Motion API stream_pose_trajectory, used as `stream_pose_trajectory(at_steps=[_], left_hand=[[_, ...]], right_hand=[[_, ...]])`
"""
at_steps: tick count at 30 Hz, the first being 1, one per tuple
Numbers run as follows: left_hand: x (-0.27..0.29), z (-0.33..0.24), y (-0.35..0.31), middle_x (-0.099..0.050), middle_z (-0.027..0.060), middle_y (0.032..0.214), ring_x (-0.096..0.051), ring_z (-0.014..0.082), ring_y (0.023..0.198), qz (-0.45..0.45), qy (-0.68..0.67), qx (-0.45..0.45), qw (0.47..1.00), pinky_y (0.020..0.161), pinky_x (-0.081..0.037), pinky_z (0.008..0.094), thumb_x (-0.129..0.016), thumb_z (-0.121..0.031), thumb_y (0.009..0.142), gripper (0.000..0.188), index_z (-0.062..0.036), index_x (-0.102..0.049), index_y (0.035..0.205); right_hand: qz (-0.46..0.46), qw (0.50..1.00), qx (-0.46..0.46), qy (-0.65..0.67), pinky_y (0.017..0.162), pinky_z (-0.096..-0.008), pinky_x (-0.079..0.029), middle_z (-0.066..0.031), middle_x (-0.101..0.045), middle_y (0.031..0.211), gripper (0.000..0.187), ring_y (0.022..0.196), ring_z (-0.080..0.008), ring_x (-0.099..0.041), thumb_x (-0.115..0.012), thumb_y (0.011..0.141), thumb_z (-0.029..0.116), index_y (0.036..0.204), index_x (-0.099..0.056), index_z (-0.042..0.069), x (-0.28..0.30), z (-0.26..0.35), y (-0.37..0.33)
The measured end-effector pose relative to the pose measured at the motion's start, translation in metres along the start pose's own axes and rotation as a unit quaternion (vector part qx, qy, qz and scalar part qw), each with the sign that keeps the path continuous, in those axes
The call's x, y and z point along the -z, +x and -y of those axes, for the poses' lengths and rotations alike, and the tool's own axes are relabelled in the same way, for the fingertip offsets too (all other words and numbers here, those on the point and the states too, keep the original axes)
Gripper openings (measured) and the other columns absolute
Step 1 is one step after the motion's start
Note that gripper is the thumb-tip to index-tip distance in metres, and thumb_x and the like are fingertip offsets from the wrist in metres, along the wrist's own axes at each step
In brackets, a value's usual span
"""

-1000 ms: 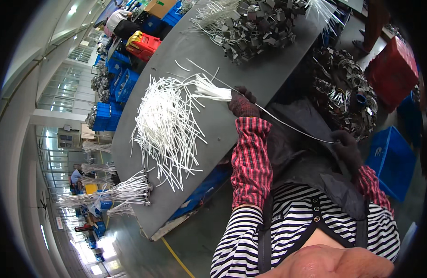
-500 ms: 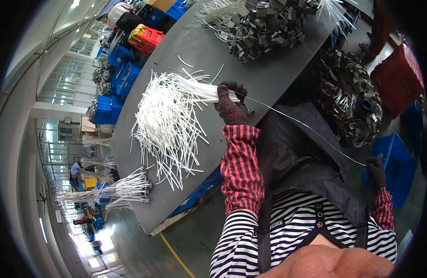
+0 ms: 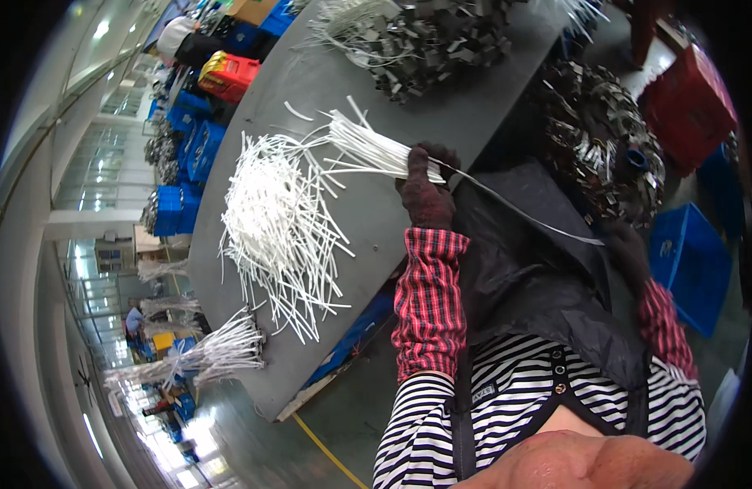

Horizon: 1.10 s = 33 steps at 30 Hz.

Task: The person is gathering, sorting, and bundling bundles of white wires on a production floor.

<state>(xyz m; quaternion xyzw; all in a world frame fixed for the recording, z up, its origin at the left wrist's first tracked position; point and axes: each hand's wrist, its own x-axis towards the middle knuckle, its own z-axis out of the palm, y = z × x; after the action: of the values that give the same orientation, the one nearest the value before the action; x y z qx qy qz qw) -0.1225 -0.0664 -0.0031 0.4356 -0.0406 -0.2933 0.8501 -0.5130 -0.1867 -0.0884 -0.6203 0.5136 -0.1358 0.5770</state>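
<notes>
My left hand, in a dark glove, is wrapped round a bundle of thin white tubes or wires above the grey table. One thin pale strand runs from this hand across my black apron toward my right. Its far end lies close to my right hand, also gloved. That hand is smeared by motion, so I cannot tell if its fingers hold the strand. Left of the bundle is a loose heap of white strands on the table.
The grey table carries a pile of dark metal-ended parts at its far side. A tied bundle of strands overhangs its left edge. To the right are a heap of cables, a red crate and a blue bin.
My right hand has moved up and inward, and the strand now sags slightly. The bundle in my left hand has pulled farther clear of the heap. The whole view has shifted a little.
</notes>
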Motion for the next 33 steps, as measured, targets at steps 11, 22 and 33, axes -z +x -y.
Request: stream_pose_trajectory(at_steps=[11, 22, 33], left_hand=[[0.008, 0.029, -0.046, -0.069, 0.0112, 0.093, -0.065, 0.0227, 0.085, -0.054, 0.3, 0.004, 0.952, 0.077, -0.053, 0.0352, -0.066, -0.03, 0.091, 0.033, 0.0021, -0.068, 0.099], [0.115, -0.039, 0.048, -0.063, 0.0068, 0.071, -0.061, 0.0189, 0.062, -0.145, 0.488, -0.158, 0.846, 0.059, -0.05, 0.0313, -0.063, -0.015, 0.083, 0.017, 0.0008, -0.065, 0.089], [0.078, -0.077, 0.063, -0.062, 0.0122, 0.076, -0.058, 0.0174, 0.055, -0.205, 0.227, -0.099, 0.947, 0.043, -0.045, 0.0278, -0.058, -0.017, 0.093, 0.024, 0.0032, -0.055, 0.105]], right_hand=[[0.177, 0.953, 0.232, 0.081, 0.087, -0.0334, -0.049, -0.011, -0.065, 0.103, 0.037, 0.098, -0.0183, -0.062, -0.063, 0.086, 0.012, 0.121, -0.055, 0.003, -0.18, 0.19, 0.021], [0.175, 0.966, 0.186, -0.039, 0.082, -0.0353, -0.052, -0.0158, -0.067, 0.099, 0.039, 0.097, -0.0218, -0.065, -0.07, 0.082, 0.018, 0.117, -0.059, 0.005, -0.289, 0.183, 0.103], [-0.296, 0.837, 0.448, -0.104, 0.08, -0.038, -0.054, -0.017, -0.061, 0.113, 0.047, 0.094, -0.0287, -0.064, -0.074, 0.08, 0.011, 0.123, -0.057, 0.006, -0.167, 0.291, 0.188]])
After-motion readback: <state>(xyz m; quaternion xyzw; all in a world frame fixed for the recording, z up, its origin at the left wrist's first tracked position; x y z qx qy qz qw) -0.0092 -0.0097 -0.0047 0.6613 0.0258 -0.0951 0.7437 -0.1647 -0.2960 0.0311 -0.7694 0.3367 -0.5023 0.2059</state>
